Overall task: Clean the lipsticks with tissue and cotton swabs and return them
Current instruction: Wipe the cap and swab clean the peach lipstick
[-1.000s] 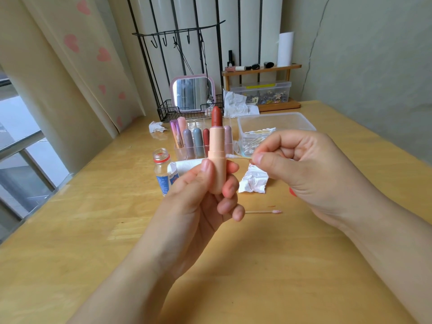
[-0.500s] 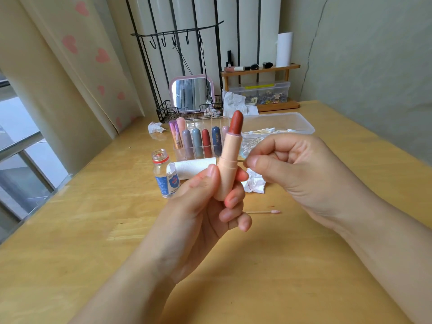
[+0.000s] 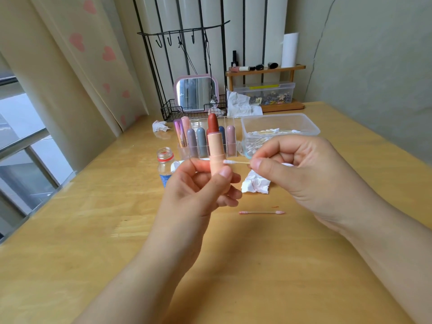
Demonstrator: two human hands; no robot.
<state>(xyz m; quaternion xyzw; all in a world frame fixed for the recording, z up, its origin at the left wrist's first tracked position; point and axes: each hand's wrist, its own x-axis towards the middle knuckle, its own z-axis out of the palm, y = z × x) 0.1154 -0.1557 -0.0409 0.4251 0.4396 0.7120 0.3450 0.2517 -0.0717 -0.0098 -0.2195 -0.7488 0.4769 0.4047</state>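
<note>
Since half a second ago the lipstick [image 3: 215, 153] has swung back from a rightward tilt to upright, and a white-tipped cotton swab [image 3: 236, 162] now shows between the two hands, its tip touching the right side of the peach tube just below the collar.

The near part of the tabletop [image 3: 98, 242] is bare wood on both sides of the forearms, open right up to the near edge. The left edge runs along a window and curtain; the wood beside it is open too.

The left hand [image 3: 201, 183] grips the lower tube, thumb across the front and fingers curled behind, with the dark red bullet standing above. The right hand [image 3: 297, 174] is curled tight, pinching the swab's stick between thumb and forefinger.

Just beyond the hands, a used pink-tipped swab [image 3: 261, 212] lies flat on the wood, and a crumpled tissue [image 3: 256, 184] sits beside the right hand. A small open bottle [image 3: 165, 163] stands left of the left hand.

Farther back, a clear rack [image 3: 228, 136] holds capped lipsticks upright, and to its right a clear tub [image 3: 280, 122] holds more swabs. Another tissue wad [image 3: 160, 126] lies toward the far left corner. Along the far edge stand a wire basket [image 3: 173, 112] with a pink-framed mirror [image 3: 196, 92] and a small wooden shelf [image 3: 265, 70], crowding that side.
</note>
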